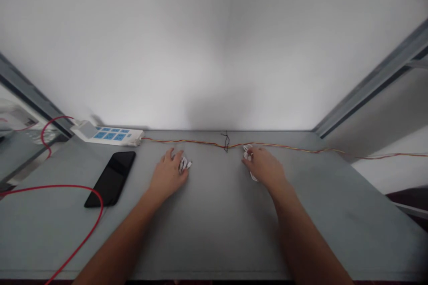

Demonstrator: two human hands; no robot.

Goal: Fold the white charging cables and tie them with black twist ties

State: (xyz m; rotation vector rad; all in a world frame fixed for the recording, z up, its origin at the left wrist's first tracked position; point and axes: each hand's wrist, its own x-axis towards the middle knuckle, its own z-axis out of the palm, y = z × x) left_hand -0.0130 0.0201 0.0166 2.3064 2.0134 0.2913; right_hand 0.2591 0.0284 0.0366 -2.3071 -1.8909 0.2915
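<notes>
your two bare forearms come in from the near edge of the grey table (217, 227) and end just short of the black tie (226, 141) knotted on the twisted red-and-yellow wire (197, 142).

your left hand (168, 173) lies palm down to the left of the black tie, fingers stretched out loose and flat. a small white cable bundle (184, 164) sits against its fingertips, touched but not clasped.

your right hand (265, 167) lies to the right of the black tie, nearly level with the left one. it covers a second white cable coil (248, 153), which peeks out at the fingertips and under the palm. i cannot tell whether the fingers are closed around it or only resting on top.

well left of the black tie, a white power strip (109, 134) with blue sockets lies along the wire's line. a black phone (111, 178) lies face up nearer you than the strip, and a red cable (60, 185) loops past the phone's near end.
</notes>
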